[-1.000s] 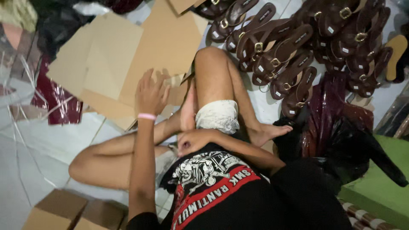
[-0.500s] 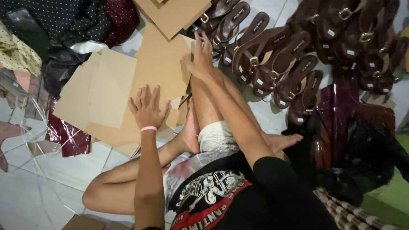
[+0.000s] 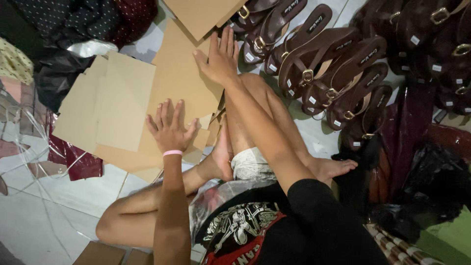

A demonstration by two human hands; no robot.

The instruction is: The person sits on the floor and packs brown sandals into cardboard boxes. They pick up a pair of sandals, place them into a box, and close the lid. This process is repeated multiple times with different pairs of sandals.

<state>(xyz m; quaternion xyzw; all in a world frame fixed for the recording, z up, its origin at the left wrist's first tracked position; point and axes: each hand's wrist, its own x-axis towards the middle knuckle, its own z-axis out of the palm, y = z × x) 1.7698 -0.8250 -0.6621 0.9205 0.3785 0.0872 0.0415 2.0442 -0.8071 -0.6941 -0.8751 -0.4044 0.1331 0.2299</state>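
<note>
At the far left, dark polka-dot fabric (image 3: 54,19) and a crumpled black plastic bag (image 3: 59,78) lie heaped on the white tiled floor (image 3: 39,216), with a maroon glossy bag (image 3: 73,159) just beside the edge of the flattened cardboard sheets (image 3: 122,103). These tan sheets overlap one another in a loose spread on the floor (several layers, edges askew).

The left hand (image 3: 169,128), a pink band at its wrist, lies flat with fingers spread on the near edge of the cardboard, gripping nothing. Below it the person's bare legs are folded on the floor, one knee raised between the arms.

The right hand (image 3: 220,58) reaches further out, open and palm down, fingers extended on a cardboard sheet at the top of the spread, close to another cardboard piece (image 3: 203,14) that juts in from the upper edge; it grasps nothing that can be seen.

To the right, dark brown strapped sandals (image 3: 333,64) with gold buckles lie in crowded rows, touching each other. Further right sit more dark plastic bags (image 3: 431,172) and a green surface (image 3: 449,235) at the corner.
</note>
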